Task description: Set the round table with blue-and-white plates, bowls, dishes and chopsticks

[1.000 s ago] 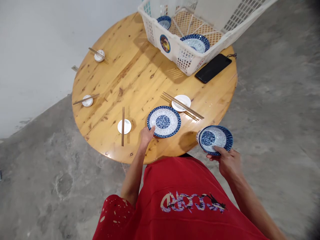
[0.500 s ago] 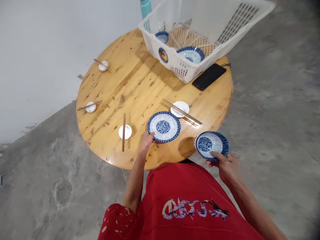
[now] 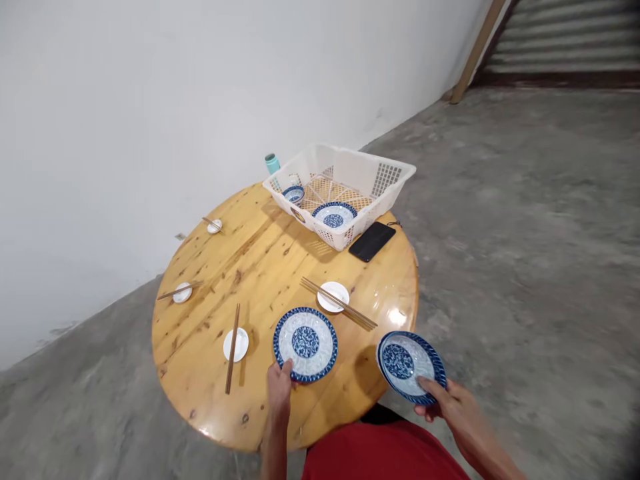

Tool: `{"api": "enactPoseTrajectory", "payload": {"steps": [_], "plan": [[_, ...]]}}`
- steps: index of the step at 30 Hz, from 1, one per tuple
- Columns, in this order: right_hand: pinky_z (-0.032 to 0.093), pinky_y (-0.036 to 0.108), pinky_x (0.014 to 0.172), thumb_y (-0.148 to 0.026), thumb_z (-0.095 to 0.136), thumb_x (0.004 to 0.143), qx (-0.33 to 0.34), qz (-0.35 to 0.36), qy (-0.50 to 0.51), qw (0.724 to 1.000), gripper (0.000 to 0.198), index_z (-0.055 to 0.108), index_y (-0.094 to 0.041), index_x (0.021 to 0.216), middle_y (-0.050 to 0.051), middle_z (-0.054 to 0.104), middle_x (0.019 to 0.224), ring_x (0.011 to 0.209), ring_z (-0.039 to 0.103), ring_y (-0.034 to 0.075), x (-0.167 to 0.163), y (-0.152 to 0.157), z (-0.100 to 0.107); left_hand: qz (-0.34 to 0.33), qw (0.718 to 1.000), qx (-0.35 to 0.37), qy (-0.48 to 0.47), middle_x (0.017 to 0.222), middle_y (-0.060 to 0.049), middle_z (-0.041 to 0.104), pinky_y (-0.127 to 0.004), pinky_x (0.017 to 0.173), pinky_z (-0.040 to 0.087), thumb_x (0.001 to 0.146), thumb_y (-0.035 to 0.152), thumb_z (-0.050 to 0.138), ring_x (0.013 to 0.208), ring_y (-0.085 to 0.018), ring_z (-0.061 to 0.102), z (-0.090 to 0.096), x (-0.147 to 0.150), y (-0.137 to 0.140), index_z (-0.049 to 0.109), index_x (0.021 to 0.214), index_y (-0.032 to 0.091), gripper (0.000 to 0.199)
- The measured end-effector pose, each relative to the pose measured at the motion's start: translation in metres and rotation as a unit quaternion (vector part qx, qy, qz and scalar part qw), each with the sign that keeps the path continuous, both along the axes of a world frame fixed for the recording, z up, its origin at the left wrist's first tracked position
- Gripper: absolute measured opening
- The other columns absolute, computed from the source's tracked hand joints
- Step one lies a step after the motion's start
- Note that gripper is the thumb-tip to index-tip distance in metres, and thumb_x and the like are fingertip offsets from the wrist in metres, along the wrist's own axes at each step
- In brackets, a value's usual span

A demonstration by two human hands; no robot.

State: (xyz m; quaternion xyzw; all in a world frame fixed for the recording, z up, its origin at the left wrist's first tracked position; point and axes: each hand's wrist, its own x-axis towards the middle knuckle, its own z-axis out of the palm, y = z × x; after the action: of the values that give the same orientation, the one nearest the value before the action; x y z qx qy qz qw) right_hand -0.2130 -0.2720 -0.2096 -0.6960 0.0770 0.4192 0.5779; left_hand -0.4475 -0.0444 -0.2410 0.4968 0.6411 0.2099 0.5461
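Observation:
My left hand (image 3: 281,387) grips the near left rim of a blue-and-white plate (image 3: 305,343), thumb on top and fingers out of sight underneath. The plate is over the near part of the round table. Off the table's right edge, my right hand (image 3: 453,403) holds a small stack of blue-and-white bowls (image 3: 407,367), its thumb inside the top one. Just beyond the plate sits a white saucer (image 3: 334,293) with chopsticks (image 3: 350,311) across it. To the left is another saucer (image 3: 239,345) with a pair of chopsticks (image 3: 233,350) on it.
On the far side of the wooden table (image 3: 200,387) stands a white plastic basket (image 3: 390,180) with a bowl (image 3: 293,194) and plate (image 3: 334,215) inside. A phone (image 3: 373,241) lies beside it, a teal bottle (image 3: 273,164) behind. Two more saucers (image 3: 183,292) with chopsticks are at left.
My view has tilted up, so the table and basket sit lower in the picture and more wall and floor show. Both hands keep hold of the same plate and bowls.

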Motion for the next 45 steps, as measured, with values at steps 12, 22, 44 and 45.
{"api": "enactPoseTrajectory", "payload": {"steps": [12, 22, 44, 45], "plan": [[0.045, 0.030, 0.044, -0.054, 0.079, 0.051, -0.026, -0.057, -0.017, 0.998, 0.042, 0.059, -0.018, 0.055, 0.007, 0.061, 0.050, 0.044, 0.056, 0.019, -0.011, -0.041, 0.012, -0.050, 0.994, 0.047, -0.089, 0.078, -0.006, 0.071, -0.031, 0.073, 0.050, 0.074, 0.054, 0.074, 0.076, -0.022, 0.062, 0.049, -0.010, -0.027, 0.071, 0.082, 0.014, 0.040], [0.048, 0.029, 0.044, -0.047, 0.079, 0.049, -0.034, -0.114, -0.010, 0.993, 0.036, 0.062, -0.016, 0.053, 0.007, 0.060, 0.047, 0.043, 0.056, 0.018, -0.002, -0.073, 0.018, -0.108, 0.988, 0.051, -0.094, 0.075, -0.003, 0.069, -0.030, 0.075, 0.048, 0.076, 0.050, 0.073, 0.074, -0.021, 0.061, 0.093, 0.034, -0.051, 0.069, 0.075, 0.016, 0.034], [0.052, 0.036, 0.057, -0.059, 0.056, 0.070, -0.181, 0.197, -0.176, 0.947, 0.039, 0.061, -0.021, 0.064, 0.010, 0.068, 0.057, 0.060, 0.071, 0.030, 0.381, -0.146, 0.046, 0.170, 0.964, 0.080, -0.186, 0.061, -0.002, 0.066, -0.025, 0.056, 0.044, 0.060, 0.040, 0.083, 0.056, -0.015, 0.057, 0.147, 0.298, -0.152, 0.070, 0.070, 0.012, 0.031], [0.053, 0.037, 0.057, -0.059, 0.057, 0.070, -0.171, 0.203, -0.192, 0.945, 0.039, 0.062, -0.021, 0.066, 0.010, 0.068, 0.058, 0.058, 0.071, 0.030, 0.394, -0.140, 0.044, 0.180, 0.962, 0.090, -0.183, 0.060, -0.002, 0.066, -0.025, 0.056, 0.045, 0.058, 0.039, 0.083, 0.055, -0.015, 0.057, 0.153, 0.303, -0.147, 0.070, 0.067, 0.013, 0.031]]}}
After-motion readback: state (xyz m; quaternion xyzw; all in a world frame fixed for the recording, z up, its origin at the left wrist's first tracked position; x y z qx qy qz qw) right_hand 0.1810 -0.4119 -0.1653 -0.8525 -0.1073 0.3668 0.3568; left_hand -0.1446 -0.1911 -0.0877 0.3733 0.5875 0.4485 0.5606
